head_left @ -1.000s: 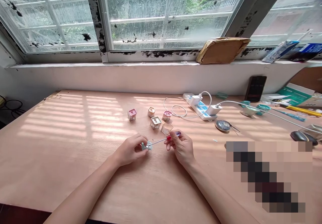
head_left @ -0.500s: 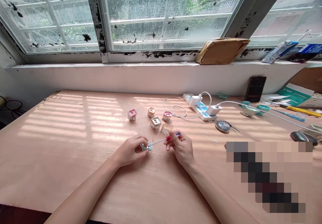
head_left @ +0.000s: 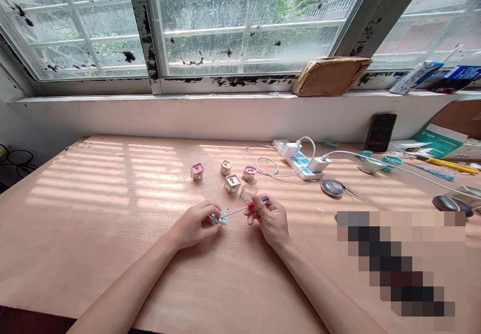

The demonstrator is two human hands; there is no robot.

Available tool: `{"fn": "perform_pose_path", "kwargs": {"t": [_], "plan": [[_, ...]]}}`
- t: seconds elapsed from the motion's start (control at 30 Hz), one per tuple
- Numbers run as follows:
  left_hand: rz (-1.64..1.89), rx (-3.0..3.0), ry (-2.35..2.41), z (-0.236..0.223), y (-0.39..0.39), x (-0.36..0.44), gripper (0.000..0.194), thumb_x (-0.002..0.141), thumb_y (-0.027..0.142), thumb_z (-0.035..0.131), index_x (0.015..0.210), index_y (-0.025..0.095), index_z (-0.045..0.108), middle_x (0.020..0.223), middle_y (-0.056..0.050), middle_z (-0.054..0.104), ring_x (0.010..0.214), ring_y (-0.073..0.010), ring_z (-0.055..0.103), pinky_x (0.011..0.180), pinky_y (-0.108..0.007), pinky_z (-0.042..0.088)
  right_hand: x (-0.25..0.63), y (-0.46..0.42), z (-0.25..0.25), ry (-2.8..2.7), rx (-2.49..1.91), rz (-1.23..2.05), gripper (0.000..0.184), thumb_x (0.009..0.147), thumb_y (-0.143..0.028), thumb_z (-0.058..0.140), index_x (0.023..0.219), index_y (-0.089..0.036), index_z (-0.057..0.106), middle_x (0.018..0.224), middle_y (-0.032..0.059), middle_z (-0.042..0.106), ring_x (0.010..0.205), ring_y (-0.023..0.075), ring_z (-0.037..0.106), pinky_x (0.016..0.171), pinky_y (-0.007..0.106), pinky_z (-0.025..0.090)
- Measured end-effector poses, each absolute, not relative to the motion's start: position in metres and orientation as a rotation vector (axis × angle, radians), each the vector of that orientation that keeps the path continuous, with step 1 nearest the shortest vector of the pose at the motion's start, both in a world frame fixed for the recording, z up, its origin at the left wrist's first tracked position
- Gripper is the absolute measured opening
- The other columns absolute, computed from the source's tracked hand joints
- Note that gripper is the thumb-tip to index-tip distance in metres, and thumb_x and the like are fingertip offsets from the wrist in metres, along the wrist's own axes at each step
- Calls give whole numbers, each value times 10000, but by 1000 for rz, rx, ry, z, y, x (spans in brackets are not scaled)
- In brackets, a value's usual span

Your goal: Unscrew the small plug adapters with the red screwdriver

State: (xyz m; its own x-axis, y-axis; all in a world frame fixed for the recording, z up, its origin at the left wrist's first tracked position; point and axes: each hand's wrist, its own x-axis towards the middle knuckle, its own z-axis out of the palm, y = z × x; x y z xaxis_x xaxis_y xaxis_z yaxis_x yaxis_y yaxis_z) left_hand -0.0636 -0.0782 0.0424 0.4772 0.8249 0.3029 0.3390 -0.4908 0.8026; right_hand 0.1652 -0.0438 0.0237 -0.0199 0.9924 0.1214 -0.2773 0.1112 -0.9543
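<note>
Low over the wooden table, my left hand [head_left: 197, 224] pinches a small pale-blue plastic piece [head_left: 223, 220] between thumb and fingers. My right hand [head_left: 269, 219] is closed round the handle of a screwdriver [head_left: 236, 211], which has a red collar and a dark translucent grip. Its thin shaft points left, and the tip meets the pale-blue piece; the exact contact is too small to tell. Just beyond the hands lie a clear plastic frame [head_left: 248, 192] and several little clear boxes with coloured tops, among them a cream-topped box [head_left: 232, 183] and a pink-topped box [head_left: 197, 171].
Behind on the right are a white power strip [head_left: 300, 163] with plugs and looping cables, a round tape measure [head_left: 332, 188] and an upright phone [head_left: 381, 132]. Farther right lie a yellow cutter [head_left: 451, 164] and a black mouse [head_left: 452, 206]. A blurred patch hides the right front.
Both hands keep nearly the same place, with the screwdriver tip still at the pale-blue piece. The view has shifted very slightly.
</note>
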Motion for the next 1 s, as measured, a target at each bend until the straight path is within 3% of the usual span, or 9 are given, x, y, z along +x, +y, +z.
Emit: {"fn": "perform_pose_path", "kwargs": {"t": [1.0], "plan": [[910, 2093, 974, 45, -78, -64, 50, 898, 166, 592, 922, 186, 632, 1084, -66, 653, 808, -129, 608, 672, -230, 520, 164, -47, 26, -1117, -905, 1229, 481, 756, -617, 798, 737, -175, 610, 579, 38, 675, 383, 138, 573, 374, 233, 486]]}}
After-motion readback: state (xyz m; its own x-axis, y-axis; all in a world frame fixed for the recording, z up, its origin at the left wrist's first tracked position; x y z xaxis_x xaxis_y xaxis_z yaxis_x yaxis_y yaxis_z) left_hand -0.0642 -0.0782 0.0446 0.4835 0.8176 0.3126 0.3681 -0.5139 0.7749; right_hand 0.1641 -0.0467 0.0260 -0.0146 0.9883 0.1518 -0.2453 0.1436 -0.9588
